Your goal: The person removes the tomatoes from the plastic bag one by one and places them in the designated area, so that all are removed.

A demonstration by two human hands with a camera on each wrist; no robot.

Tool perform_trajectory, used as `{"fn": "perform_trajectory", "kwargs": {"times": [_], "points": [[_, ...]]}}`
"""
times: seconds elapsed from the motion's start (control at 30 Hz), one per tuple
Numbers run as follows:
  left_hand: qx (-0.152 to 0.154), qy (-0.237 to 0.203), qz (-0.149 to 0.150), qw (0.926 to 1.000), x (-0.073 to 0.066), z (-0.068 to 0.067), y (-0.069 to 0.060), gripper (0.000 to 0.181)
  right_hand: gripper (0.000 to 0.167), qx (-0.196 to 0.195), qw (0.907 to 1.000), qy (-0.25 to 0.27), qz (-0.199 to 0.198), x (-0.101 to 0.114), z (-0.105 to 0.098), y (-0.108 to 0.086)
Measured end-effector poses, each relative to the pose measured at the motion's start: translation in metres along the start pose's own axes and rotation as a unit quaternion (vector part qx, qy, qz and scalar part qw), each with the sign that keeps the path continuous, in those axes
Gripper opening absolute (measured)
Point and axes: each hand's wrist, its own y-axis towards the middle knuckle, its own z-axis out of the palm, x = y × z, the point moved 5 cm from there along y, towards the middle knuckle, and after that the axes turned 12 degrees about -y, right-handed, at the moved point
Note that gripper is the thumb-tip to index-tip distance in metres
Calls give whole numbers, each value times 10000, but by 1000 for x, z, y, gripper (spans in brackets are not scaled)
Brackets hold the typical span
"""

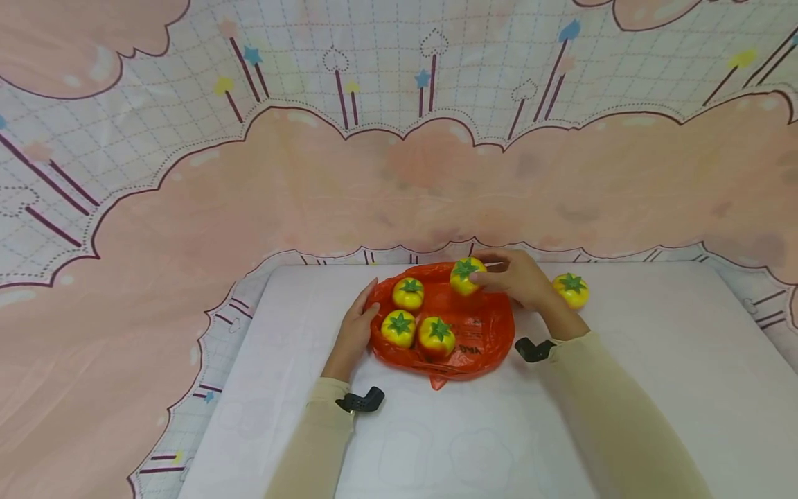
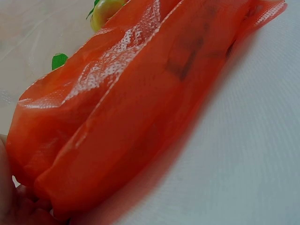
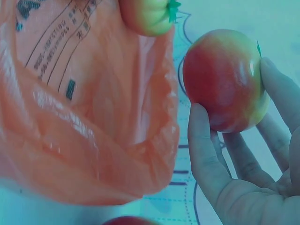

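fruit (image 1: 464, 278) in right hand (image 1: 519, 277), near bag (image 1: 495, 326)

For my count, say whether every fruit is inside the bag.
No, one fruit lies on the table outside the bag.

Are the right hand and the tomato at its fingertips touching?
Touching: the right wrist view shows the right hand's fingertips against opposite sides of the tomato.

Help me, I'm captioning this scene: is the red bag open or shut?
Open. The head view shows the red bag with its mouth spread wide and three yellow fruits visible inside.
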Motion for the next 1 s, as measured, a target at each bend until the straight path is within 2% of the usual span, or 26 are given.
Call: {"fn": "perform_trajectory", "kwargs": {"times": [0.43,0.7,0.87,1.0], "points": [[-42,-56,-43,10000,3,-1,2,50,69,-204,9991,-306,203,-13,-17,-7],[-43,42,-62,10000,2,-1,2,50,67,-257,9995,-113,161,-14,-26,-12],[-36,43,-19,10000,3,-1,2,50,68,-210,9994,91,263,-14,-32,-18],[-32,7,-44,10000,3,0,2,51,70,-226,9992,10,342,-18,-40,-23]]}}
